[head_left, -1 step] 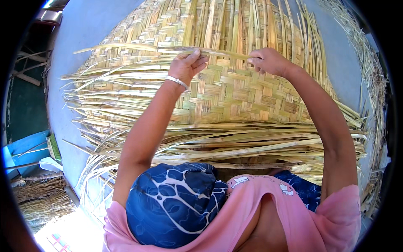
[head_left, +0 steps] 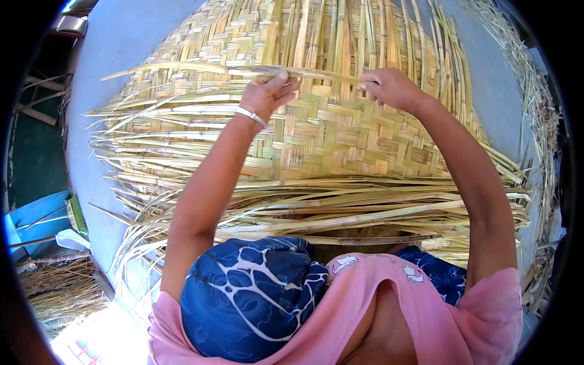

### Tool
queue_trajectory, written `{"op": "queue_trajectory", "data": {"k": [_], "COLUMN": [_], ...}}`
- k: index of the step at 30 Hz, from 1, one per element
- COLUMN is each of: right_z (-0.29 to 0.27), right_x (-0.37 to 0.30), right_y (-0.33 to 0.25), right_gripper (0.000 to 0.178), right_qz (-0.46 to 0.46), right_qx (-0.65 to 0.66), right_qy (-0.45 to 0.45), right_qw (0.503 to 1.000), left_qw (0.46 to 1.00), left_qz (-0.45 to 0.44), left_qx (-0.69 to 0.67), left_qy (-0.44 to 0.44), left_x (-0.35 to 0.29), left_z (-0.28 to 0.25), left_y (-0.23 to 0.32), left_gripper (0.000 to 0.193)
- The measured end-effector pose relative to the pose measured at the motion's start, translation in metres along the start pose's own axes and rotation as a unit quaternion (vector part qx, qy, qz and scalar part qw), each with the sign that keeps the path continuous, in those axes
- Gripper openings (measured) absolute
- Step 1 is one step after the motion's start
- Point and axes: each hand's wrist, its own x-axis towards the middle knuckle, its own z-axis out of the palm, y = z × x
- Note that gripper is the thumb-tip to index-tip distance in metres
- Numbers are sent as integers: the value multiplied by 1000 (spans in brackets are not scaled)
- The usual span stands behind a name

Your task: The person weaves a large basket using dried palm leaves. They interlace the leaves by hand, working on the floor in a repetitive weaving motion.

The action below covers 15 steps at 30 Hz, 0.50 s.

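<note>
One long, pale yellow-green split-cane strip (head_left: 194, 67) is stretched crosswise over a woven mat (head_left: 359, 137). My left hand (head_left: 264, 97), with a pale bracelet at the wrist, pinches it between thumb and fingers near its middle. At the strip's right end, my right hand (head_left: 392, 89) is closed, its fingertips around the strip. Beneath and between the hands shows the mat's tight diagonal weave. Beyond them, unwoven upright strips (head_left: 331, 36) run away from me over the mat.
A thick bundle of loose strips (head_left: 377, 204) lies across the near side, against my body. More strip ends (head_left: 140, 134) fan out at left over the grey floor (head_left: 115, 36). Dry stalks (head_left: 523, 67) edge the right. A blue container (head_left: 45, 219) and a brush (head_left: 77, 214) stand at left.
My left hand has shifted slightly to the left, and the strip's left end reaches a little further left. My right hand has hardly moved.
</note>
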Motion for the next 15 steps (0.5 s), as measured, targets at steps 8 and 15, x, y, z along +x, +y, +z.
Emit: {"op": "queue_trajectory", "data": {"k": [8,15], "right_z": [-4,22], "right_x": [2,6], "right_y": [49,63], "right_gripper": [25,24], "right_qz": [168,148], "right_qx": [340,553], "right_qy": [363,414], "right_qw": [851,707], "left_qw": [950,715], "left_qz": [31,143], "left_qx": [309,657], "left_qy": [21,190], "left_x": [89,148], "left_z": [-37,-26], "left_y": [38,27], "left_gripper": [51,67]}}
